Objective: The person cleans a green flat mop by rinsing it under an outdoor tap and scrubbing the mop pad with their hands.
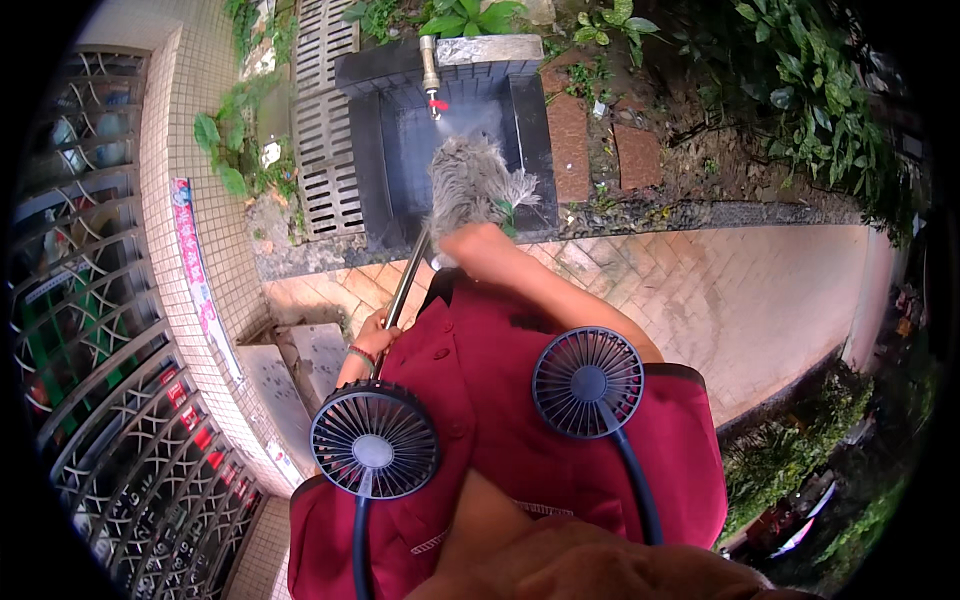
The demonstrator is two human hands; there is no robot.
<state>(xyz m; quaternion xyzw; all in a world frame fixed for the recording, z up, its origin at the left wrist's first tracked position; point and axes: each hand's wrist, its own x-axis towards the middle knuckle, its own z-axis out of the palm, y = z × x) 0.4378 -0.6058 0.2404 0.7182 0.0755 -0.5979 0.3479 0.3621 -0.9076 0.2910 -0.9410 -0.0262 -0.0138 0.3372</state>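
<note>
A grey string mop head [472,180] hangs over the near part of a dark tiled basin [409,157], with a strip of green in its strands. My right hand [480,251] is at the near end of the mop head, its fingers partly hidden, so its grip is unclear. My left hand [379,336] is closed around the metal mop handle [409,281], lower down beside my red top. Above the basin a tap [430,71] with a red lever points downward, and whitish spray or water shows between its mouth and the strands.
Left of the basin lies a slotted drain grate [326,142]. A tiled wall [214,150] and barred window [97,300] stand at the left. Brick paving [660,292] runs on the near side. Plants [825,120] grow at the right. Two neck-fan heads [589,382] hang before my chest.
</note>
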